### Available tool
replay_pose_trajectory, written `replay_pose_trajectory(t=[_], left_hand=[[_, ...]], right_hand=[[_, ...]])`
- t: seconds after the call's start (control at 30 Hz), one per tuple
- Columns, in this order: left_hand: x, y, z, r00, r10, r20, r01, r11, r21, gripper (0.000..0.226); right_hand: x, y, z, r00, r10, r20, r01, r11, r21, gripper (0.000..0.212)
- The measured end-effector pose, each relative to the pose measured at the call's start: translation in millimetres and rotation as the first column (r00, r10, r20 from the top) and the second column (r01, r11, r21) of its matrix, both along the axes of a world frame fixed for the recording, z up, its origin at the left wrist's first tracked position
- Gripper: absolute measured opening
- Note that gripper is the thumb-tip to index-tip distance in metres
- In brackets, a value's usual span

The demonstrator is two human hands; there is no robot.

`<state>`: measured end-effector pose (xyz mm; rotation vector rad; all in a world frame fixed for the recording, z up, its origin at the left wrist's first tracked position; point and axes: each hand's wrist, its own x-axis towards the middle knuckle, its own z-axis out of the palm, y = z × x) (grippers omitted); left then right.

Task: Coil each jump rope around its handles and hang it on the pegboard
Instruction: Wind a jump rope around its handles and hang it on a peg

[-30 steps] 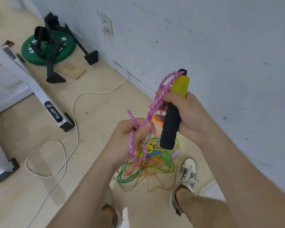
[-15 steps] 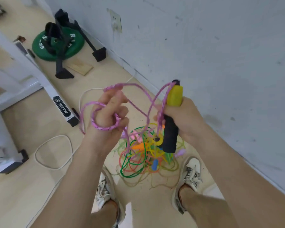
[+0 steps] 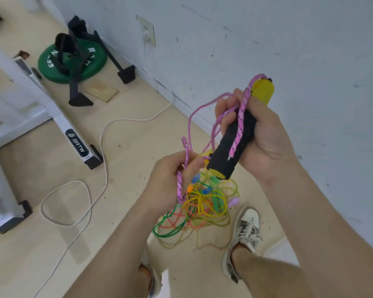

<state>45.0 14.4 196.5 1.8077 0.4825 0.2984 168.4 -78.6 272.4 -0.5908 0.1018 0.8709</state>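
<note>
Left hand dropped lower, pinching pink rope; right hand grips handle, strand now across it.

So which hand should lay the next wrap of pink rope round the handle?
Left, probably. The left hand grips the free pink rope beside the black foam handle; the right hand is busy gripping that handle, steadying it.

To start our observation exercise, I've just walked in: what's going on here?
A person is coiling a pink jump rope onto its handle. The right hand grips the black foam handle with yellow ends, one strand lying along it; the left hand holds the slack lower down. A tangle of thin coloured ropes lies on the floor beside a shoe. No pegboard is in view.
</note>
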Motion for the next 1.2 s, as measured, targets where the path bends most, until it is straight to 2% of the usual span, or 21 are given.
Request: replay_pose_trajectory(t=[0.13,0.27,0.3,0.37,0.43,0.5,0.53,0.57,0.6,0.67,0.7,0.73,0.77,0.83,0.9,0.97,1.03,1.1,1.13,1.17,1.2], left_hand=[[1.2,12.9,-2.0,0.985,0.169,0.025,-0.17,0.984,0.05,0.016],[-5.4,28.4,-10.3,0.986,0.161,0.048,-0.161,0.826,0.54,0.021],[-7.0,30.2,-7.9,0.987,0.156,0.049,-0.158,0.828,0.538,0.021],[-8.5,31.7,-0.7,0.995,0.098,0.015,-0.098,0.946,0.309,0.019],[-12.7,36.4,0.1,0.971,-0.148,-0.186,0.177,0.973,0.151,0.023],[-17.5,39.8,-7.5,0.718,-0.424,-0.552,0.586,0.796,0.153,0.021],[-19.5,39.2,-11.7,0.586,-0.428,-0.688,0.688,0.712,0.143,0.02],[-20.1,37.5,-13.3,0.542,-0.358,-0.76,0.69,0.706,0.16,0.022],[-19.1,36.7,-16.3,0.603,-0.239,-0.761,0.591,0.775,0.224,0.027],[-12.9,33.5,-13.3,0.832,0.101,-0.545,0.181,0.879,0.44,0.034],[-8.9,33.0,-9.3,0.888,0.229,-0.398,-0.047,0.908,0.417,0.035],[-4.8,33.1,-7.3,0.915,0.287,-0.282,-0.206,0.937,0.283,0.037],[-1.8,32.4,-3.4,0.938,0.279,-0.207,-0.26,0.959,0.117,0.041],[-1.2,25.6,4.2,0.975,0.149,-0.165,-0.157,0.987,-0.036,0.051],[-0.8,15.1,0.6,0.978,-0.026,-0.209,0.033,0.999,0.027,0.048],[1.8,7.0,-6.9,0.972,-0.143,-0.187,0.157,0.986,0.06,0.028],[2.9,3.5,-4.7,0.988,-0.111,-0.109,0.104,0.992,-0.069,0.005],[3.1,7.7,5.9,0.997,0.044,-0.063,-0.065,0.917,-0.395,0.017],[3.8,11.0,12.4,0.989,0.132,-0.065,-0.144,0.781,-0.608,0.019],[3.8,15.6,16.8,0.973,0.218,-0.074,-0.196,0.611,-0.767,0.018],[3.4,21.3,16.8,0.945,0.313,-0.095,-0.239,0.459,-0.856,0.017]], right_hand=[[15.0,-5.4,-27.5,0.998,-0.042,0.046,0.048,0.987,-0.153,0.016],[30.7,-12.9,-42.4,0.969,-0.232,0.086,0.246,0.943,-0.225,0.021],[33.7,-15.1,-45.4,0.963,-0.252,0.098,0.268,0.936,-0.229,0.019],[34.9,-16.2,-49.4,0.965,-0.235,0.114,0.255,0.943,-0.213,0.018],[30.4,-13.5,-50.8,0.979,-0.157,0.128,0.182,0.959,-0.217,0.019],[23.8,-10.1,-51.0,0.991,-0.066,0.116,0.092,0.967,-0.239,0.022],[21.0,-9.0,-50.1,0.993,-0.037,0.11,0.063,0.968,-0.245,0.023],[18.8,-8.5,-48.3,0.994,-0.02,0.107,0.046,0.967,-0.249,0.023],[16.9,-8.5,-45.6,0.995,-0.01,0.103,0.036,0.968,-0.249,0.024],[15.3,-9.0,-39.9,0.996,-0.015,0.083,0.035,0.968,-0.249,0.024],[14.3,-9.4,-37.4,0.997,-0.017,0.07,0.035,0.967,-0.252,0.024],[13.2,-9.5,-35.6,0.998,-0.007,0.065,0.024,0.967,-0.254,0.023],[11.2,-9.5,-33.7,0.997,0.018,0.073,0.001,0.966,-0.258,0.022],[5.4,-8.5,-31.5,0.993,0.082,0.083,-0.059,0.964,-0.258,0.02],[0.2,-6.7,-28.5,0.994,0.098,0.038,-0.088,0.974,-0.209,0.017],[-2.0,-3.9,-24.6,0.997,0.074,-0.038,-0.078,0.99,-0.116,0.009],[1.3,-2.7,-26.1,0.994,0.086,-0.061,-0.094,0.985,-0.142,0.008],[12.5,-6.5,-40.9,0.971,0.218,0.098,-0.142,0.855,-0.5,0.011],[18.7,-11.0,-51.0,0.889,0.389,0.243,-0.077,0.649,-0.757,0.012],[24.7,-16.3,-61.4,0.73,0.608,0.312,0.077,0.379,-0.922,0.013],[28.9,-20.4,-68.3,0.555,0.788,0.267,0.248,0.15,-0.957,0.015]])
